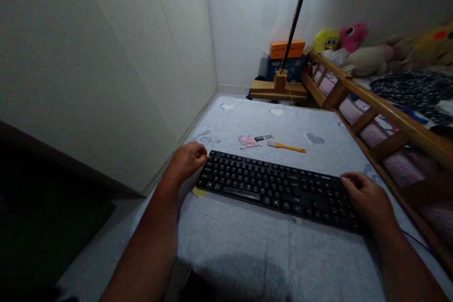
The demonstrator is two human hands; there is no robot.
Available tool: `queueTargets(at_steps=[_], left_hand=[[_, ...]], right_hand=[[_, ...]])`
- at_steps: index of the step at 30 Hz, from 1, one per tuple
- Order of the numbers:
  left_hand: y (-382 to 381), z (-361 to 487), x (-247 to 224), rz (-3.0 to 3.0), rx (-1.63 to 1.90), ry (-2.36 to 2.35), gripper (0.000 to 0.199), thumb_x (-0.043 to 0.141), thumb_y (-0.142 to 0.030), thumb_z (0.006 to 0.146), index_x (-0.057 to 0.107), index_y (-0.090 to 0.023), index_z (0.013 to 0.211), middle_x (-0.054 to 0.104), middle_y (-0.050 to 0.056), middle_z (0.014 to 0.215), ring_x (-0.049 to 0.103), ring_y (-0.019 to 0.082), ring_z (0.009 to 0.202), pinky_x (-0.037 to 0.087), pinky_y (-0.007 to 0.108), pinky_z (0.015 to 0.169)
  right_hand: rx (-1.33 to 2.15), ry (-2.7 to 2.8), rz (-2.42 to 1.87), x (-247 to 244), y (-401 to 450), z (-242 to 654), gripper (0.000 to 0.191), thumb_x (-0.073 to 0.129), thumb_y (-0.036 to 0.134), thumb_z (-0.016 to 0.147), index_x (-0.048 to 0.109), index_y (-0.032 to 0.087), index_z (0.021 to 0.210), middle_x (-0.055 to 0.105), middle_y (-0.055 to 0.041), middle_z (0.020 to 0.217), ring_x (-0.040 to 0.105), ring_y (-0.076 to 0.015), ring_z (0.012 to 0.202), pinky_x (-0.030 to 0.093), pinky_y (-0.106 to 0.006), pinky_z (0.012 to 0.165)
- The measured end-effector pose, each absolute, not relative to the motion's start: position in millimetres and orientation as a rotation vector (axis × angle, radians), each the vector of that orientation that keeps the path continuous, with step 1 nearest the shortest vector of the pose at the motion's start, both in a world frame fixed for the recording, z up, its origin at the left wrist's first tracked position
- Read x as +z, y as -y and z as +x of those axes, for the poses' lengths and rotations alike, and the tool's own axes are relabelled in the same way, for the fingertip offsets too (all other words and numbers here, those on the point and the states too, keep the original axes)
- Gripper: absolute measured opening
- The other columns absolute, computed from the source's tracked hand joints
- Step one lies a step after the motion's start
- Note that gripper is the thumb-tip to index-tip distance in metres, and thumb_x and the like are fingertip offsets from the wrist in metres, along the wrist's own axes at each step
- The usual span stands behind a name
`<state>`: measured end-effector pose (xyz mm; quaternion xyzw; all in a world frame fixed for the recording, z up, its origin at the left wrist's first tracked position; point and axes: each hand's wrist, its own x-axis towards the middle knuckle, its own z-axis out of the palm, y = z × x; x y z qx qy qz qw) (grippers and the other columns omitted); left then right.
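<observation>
Head view: a long black plastic keyboard [272, 186] lies on pale heart-patterned cloth [255, 236], my left hand [187, 159] pinched narrow at one corner, my right hand [370, 198] curled over the opposite end, grip on either unclear; probably light, stiff, best held by both ends

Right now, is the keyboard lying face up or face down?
Face up: the black keyboard shows its keys and long space bar to the camera.

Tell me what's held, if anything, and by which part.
Possibly the black computer keyboard: right hand on its right end, left hand at its far-left corner. A closed grip cannot be confirmed.
</observation>
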<state>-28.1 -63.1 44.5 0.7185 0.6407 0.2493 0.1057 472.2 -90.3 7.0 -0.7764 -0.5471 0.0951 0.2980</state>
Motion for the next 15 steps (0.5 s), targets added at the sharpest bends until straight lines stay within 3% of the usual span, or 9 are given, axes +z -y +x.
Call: queueTargets(at_steps=[6, 15], left_hand=[[68.9, -0.2, 49.0, 2.158, 1.022, -1.678, 0.013, 0.064, -0.023, 0.090, 0.073, -0.019, 0.081, 0.068, 0.004, 0.085, 0.065, 0.018, 0.083, 0.050, 0.030, 0.076], [77.8, 53.1, 36.8, 2.291, 0.832, -1.277, 0.011, 0.065, -0.023, 0.094, 0.075, -0.021, 0.089, 0.070, 0.004, 0.092, 0.066, 0.017, 0.087, 0.053, 0.031, 0.084]], right_hand=[[0.223, 1.467, -2.046, 7.6, 90.7, 471.3, 0.036, 0.052, 0.055, 0.068, 0.069, 0.026, 0.077, 0.072, -0.0058, 0.078, 0.064, -0.0268, 0.072, 0.050, -0.041, 0.072], [0.278, 1.438, -2.071, 8.5, 92.4, 469.1, 0.037, 0.053, 0.055, 0.069, 0.069, 0.025, 0.081, 0.069, -0.0064, 0.077, 0.062, -0.0268, 0.070, 0.048, -0.041, 0.071]])
